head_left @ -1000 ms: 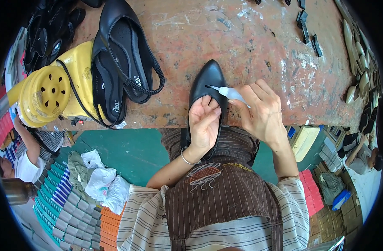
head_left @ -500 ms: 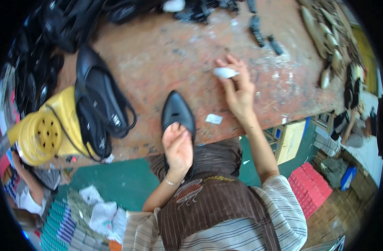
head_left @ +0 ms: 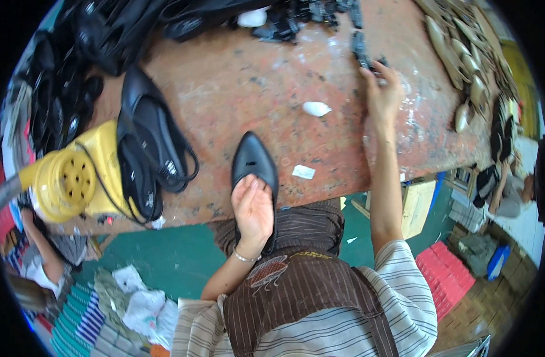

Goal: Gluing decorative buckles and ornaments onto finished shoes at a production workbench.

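Note:
A black pointed-toe shoe (head_left: 252, 156), with a small slit across its upper, rests at the table's near edge, toe pointing away. My left hand (head_left: 253, 214) is palm up at its opening, fingertips inside, holding it. Farther off to the right, the bent fingers of my right hand (head_left: 384, 98) close round a small black piece (head_left: 380, 64), which they partly cover. Just beyond lie similar dark pieces (head_left: 359, 47) in a row. Between my hands a white wad (head_left: 316, 109) lies loose on the table.
A yellow machine (head_left: 70, 178) with a round vented cover stands at the left, black slingback shoes (head_left: 150, 137) against it. More black shoes (head_left: 100, 35) crowd the far left. Gold-brown shoe parts (head_left: 463, 53) are heaped far right. A white paper slip (head_left: 304, 172) lies near the front edge.
My right hand has let go of the white wad, leaving it on the table, and has moved right and away to the small black piece. My left hand stays at the shoe.

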The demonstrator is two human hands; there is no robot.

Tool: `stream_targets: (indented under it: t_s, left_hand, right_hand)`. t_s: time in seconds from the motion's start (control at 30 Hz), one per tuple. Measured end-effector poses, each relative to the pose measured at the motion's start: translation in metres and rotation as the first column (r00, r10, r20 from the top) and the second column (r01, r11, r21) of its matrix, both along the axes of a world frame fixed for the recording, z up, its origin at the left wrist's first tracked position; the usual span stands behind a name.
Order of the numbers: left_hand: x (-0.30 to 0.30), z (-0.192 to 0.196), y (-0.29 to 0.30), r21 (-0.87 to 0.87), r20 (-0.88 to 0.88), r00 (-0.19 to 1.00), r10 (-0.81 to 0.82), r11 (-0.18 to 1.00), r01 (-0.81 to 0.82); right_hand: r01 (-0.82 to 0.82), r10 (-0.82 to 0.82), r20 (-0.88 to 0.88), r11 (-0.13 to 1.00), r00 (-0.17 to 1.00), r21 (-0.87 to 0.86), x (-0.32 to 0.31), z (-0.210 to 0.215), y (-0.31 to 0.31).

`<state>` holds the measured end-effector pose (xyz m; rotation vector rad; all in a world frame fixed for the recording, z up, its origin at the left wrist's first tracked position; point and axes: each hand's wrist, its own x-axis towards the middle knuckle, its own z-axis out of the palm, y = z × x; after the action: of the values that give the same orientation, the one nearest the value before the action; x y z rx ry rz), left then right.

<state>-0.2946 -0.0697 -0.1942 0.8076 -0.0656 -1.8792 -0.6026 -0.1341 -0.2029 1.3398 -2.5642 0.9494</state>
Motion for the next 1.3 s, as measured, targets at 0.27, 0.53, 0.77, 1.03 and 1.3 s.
stream_targets:
  t_s: [0.27, 0.53, 0.77, 1.03, 1.3]
  left_hand:
    - [0.000, -0.004, -0.001, 0.028, -0.047, 0.998, 0.045, 0.999, -0.044]
    - [0.003, -0.012, 0.002, -0.013, -0.131, 0.990, -0.049, 0.999, 0.048]
    - [-0.002, 0.005, -0.006, 0.104, -0.043, 0.998, -0.043, 0.993, 0.047]
    - [0.017, 0.055, -0.030, 0.316, 0.040, 0.991, -0.129, 0.942, 0.110]
    - [0.148, 0.137, -0.083, -0.629, 0.148, 0.932, 0.332, 0.758, -0.170]
  right_hand:
    - [-0.555, 0.575, 0.348, 0.815, 0.740, -0.167, 0.158, 0.069, 0.054]
    - [-0.642, 0.611, 0.329, 0.766, 0.720, -0.017, 0.191, 0.041, 0.044]
    - [-0.610, 0.540, 0.460, 0.792, 0.705, 0.005, 0.197, 0.043, 0.042]
    - [-0.367, 0.380, 0.851, 0.897, 0.363, -0.245, 0.169, 0.054, 0.043]
    - [-0.566, 0.384, 0.773, 0.824, 0.505, -0.040, 0.245, 0.037, -0.050]
